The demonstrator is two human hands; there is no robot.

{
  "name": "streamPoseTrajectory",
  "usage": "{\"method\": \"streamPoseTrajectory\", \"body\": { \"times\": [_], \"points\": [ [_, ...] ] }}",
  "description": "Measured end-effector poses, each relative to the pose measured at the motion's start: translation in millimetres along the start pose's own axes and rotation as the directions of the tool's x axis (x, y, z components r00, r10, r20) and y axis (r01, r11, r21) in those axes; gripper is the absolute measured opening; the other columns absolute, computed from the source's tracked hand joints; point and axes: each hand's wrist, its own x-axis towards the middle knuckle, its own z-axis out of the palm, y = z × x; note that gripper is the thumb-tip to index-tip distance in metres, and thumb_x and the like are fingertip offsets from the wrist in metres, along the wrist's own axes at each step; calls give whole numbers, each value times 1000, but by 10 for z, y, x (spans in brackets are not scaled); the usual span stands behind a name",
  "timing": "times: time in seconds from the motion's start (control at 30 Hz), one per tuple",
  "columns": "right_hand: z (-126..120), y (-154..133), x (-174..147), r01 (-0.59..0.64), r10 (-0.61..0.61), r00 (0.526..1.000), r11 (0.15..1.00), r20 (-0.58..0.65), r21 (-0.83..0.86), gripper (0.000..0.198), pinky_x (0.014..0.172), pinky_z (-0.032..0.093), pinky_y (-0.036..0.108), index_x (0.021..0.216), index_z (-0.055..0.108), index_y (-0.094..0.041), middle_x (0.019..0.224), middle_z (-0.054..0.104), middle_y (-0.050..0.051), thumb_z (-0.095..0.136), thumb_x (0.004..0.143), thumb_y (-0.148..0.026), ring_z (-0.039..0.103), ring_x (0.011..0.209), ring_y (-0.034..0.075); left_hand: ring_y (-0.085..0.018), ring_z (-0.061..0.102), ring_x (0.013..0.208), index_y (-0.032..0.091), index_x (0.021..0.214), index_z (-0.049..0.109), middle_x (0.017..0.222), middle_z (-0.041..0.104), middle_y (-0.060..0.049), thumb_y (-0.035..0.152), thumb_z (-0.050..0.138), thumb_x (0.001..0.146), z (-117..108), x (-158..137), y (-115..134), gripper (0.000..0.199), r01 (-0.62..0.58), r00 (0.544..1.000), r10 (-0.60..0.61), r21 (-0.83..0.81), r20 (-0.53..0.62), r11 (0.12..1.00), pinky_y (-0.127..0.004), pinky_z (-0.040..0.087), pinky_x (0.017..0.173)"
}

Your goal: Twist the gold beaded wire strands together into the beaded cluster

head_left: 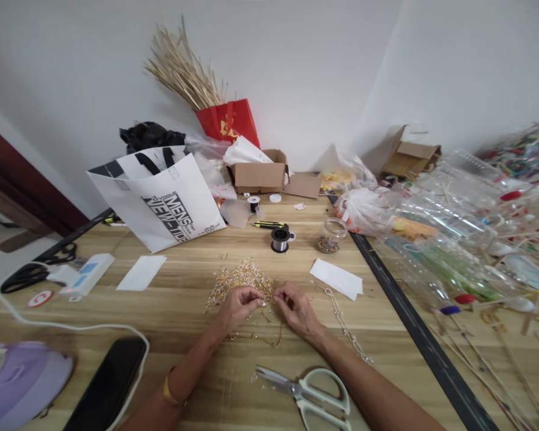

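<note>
Close together over the wooden table, my left hand and my right hand each have thumb and fingertips pinched. A tiny shiny bit shows at the left fingertips, and what either hand grips is too small to make out. Just behind them spreads a tangled heap of gold and clear beads. A thin gold chain lies on the table below my hands. To the right of my right hand lies a silvery beaded chain. Open-bladed scissors with pale handles rest beside my right forearm.
Behind stand a wire spool, a yellow-black cutter knife and a glass jar of beads. A white bag, power strip and phone are on the left. Plastic bottles crowd the right, past a black strip.
</note>
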Motion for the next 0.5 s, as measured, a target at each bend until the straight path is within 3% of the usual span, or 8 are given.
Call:
{"method": "streamPoseTrajectory", "body": {
  "times": [0.3, 0.5],
  "points": [
    [7, 22, 5, 1, -1, 1000, 1000, 4, -2, 10, 56, 39, 23, 78, 56, -18, 69, 55, 1, 48, 83, -17, 50, 61, 13, -14, 57, 62, 12, 73, 67, 68, 67, -4, 22, 58, 68, -65, -55, 79, 14, -40, 997, 26, 201, 76, 979, -23, 43, 60],
    [0, 3, 11, -3, 3, 1000, 1000, -2, -3, 11, 56, 38, 25, 77, 55, -19, 68, 54, 1, 47, 83, -17, 50, 62, 14, -13, 52, 56, 13, 70, 67, 60, 63, -2, 20, 55, 69, -116, -57, 45, 14, -89, 987, 27, 405, 156, 910, -21, 38, 53]
  ]
}}
